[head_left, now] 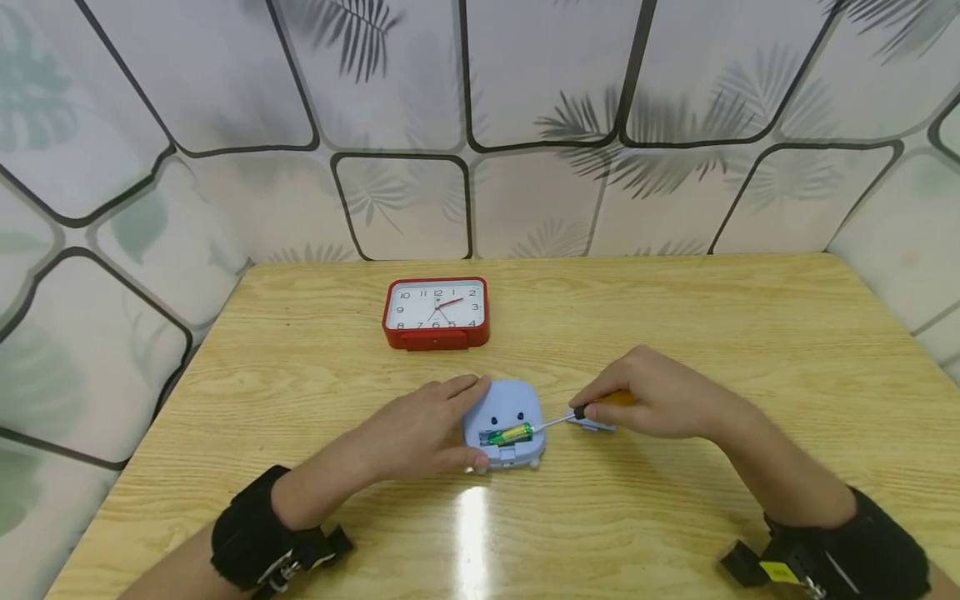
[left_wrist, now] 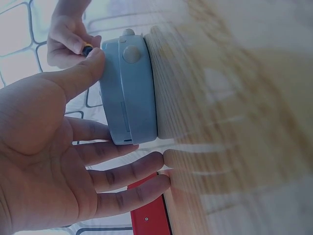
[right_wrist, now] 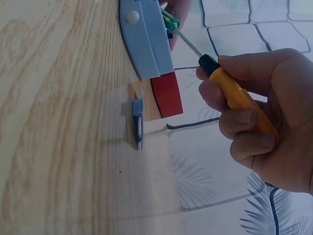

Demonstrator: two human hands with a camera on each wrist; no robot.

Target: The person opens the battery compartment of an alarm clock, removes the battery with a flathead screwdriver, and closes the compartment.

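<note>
A light blue rounded device [head_left: 506, 400] with small feet lies on the table, its battery compartment facing up. My left hand [head_left: 427, 425] grips its left side, thumb at the near edge and fingers at the far edge. One green-and-yellow battery [head_left: 512, 434] sits tilted in the compartment, one end raised. In my right hand [right_wrist: 274, 112] is a screwdriver [right_wrist: 239, 100] with an orange handle; its tip meets the battery's raised end. Below that hand lies a small light blue cover [head_left: 596, 423], partly hidden in the head view and standing out in the right wrist view [right_wrist: 138, 120].
Behind the device stands a red-framed clock [head_left: 437, 312] with a white dial. Everything is on a wood-grain table [head_left: 720, 325], with a patterned wall covering [head_left: 540, 200] along its back and sides.
</note>
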